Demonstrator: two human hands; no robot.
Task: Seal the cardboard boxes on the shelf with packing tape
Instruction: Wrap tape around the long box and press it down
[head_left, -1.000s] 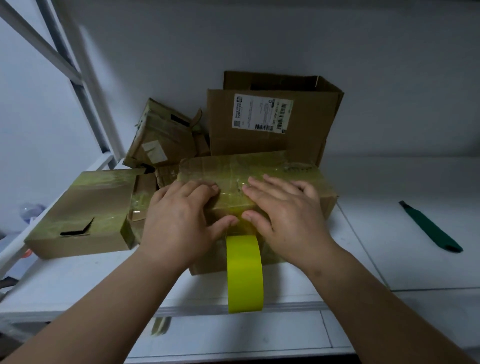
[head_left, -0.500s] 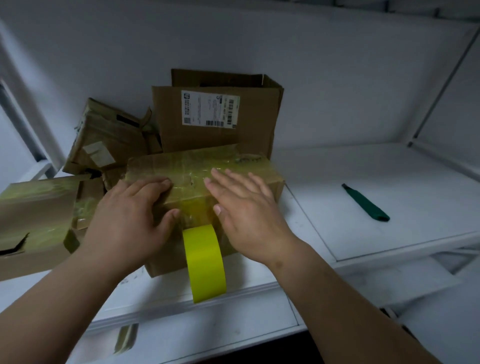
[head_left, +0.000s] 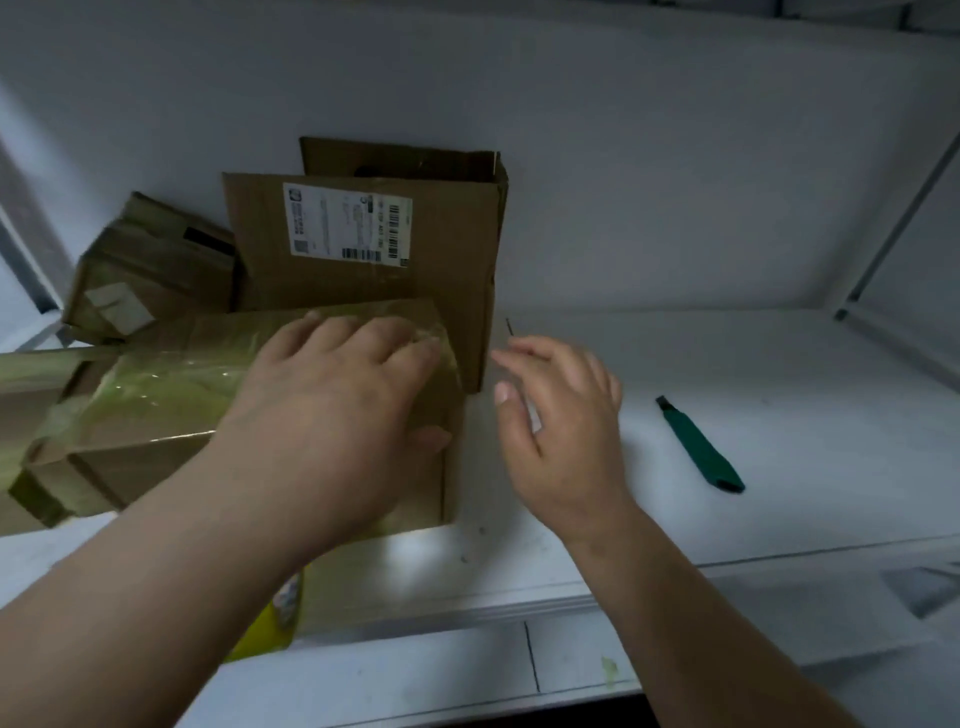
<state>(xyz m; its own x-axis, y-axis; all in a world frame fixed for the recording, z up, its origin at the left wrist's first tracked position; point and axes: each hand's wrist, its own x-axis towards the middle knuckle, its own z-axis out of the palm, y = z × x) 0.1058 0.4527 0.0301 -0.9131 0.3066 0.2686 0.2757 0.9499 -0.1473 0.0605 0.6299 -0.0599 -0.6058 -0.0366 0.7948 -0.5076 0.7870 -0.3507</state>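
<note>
A long cardboard box (head_left: 156, 415) wrapped in glossy yellowish tape lies on the white shelf (head_left: 779, 509). My left hand (head_left: 337, 410) rests flat over its right end, thumb on the front face. My right hand (head_left: 561, 421) hovers off the box to its right, fingers apart and holding nothing. The yellow tape roll (head_left: 270, 623) hangs at the shelf's front edge, mostly hidden under my left forearm. A green utility knife (head_left: 698, 447) lies on the shelf to the right of my right hand.
An open cardboard box with a shipping label (head_left: 374, 244) stands behind the taped one. A crumpled small box (head_left: 150, 270) leans at the back left. A shelf upright (head_left: 893, 228) rises at the right.
My right hand has lifted off the box and moved right toward the knife side. My left hand slid to the box's right end. The view has swung rightward.
</note>
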